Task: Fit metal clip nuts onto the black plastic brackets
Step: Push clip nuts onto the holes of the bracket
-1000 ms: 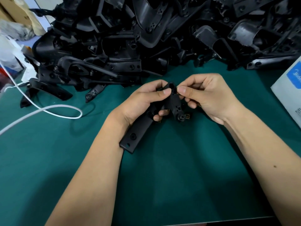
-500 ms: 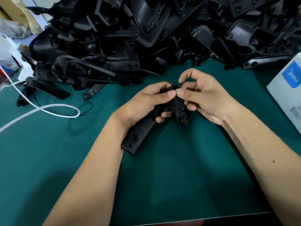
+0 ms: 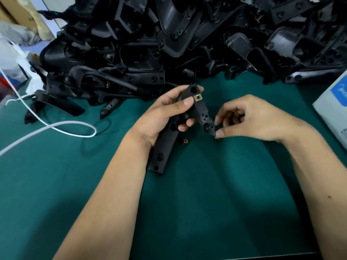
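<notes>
Centrally, left hand (image 3: 161, 113) grasping matte angular bracket (image 3: 201, 113), shiny square clip nut (image 3: 197, 97) fitted, right hand (image 3: 249, 119) grip curled, unclear.

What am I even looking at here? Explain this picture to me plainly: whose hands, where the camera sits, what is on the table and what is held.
No machine here: a person works bare-handed, and the camera is worn on their head, looking down. The left hand grips a black plastic bracket, which already carries one metal clip nut near its top. The right hand is at the bracket's lower end, fingers curled; what it pinches is too small to tell. On the green mat lies a loose clip nut, behind it a pile of brackets, a white cable at left and a white box at right.
</notes>
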